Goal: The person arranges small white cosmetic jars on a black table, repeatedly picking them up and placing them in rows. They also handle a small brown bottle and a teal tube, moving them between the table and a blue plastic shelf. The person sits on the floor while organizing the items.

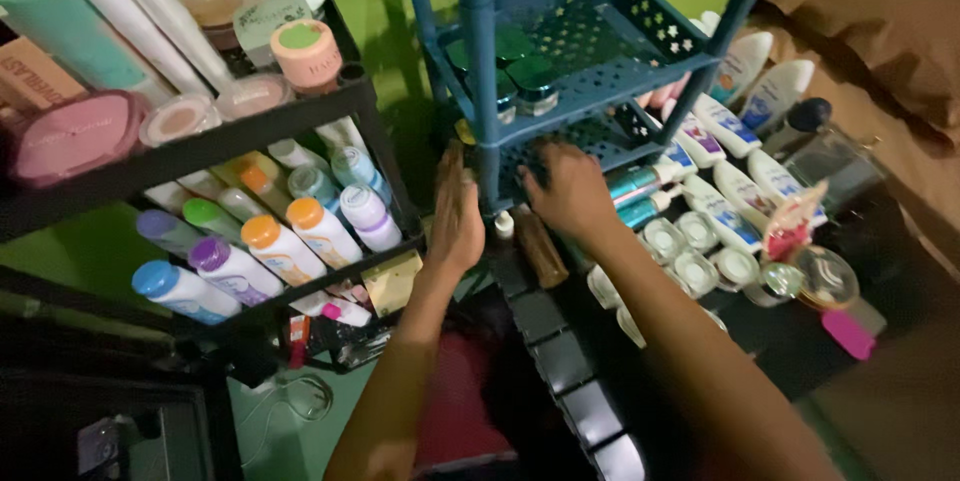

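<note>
Location: you stand in home room, likely bedroom corner used for cosmetics storage. Evidence: bright green painted wall; black plastic rack packed with lotion bottles, tubes, powder compacts; blue plastic rack with star cut-outs holding small dark jars; rows of white bottles and clear jars on low dark surface; brown pillow or bedding upper right. Lighting dim, domestic.
</note>
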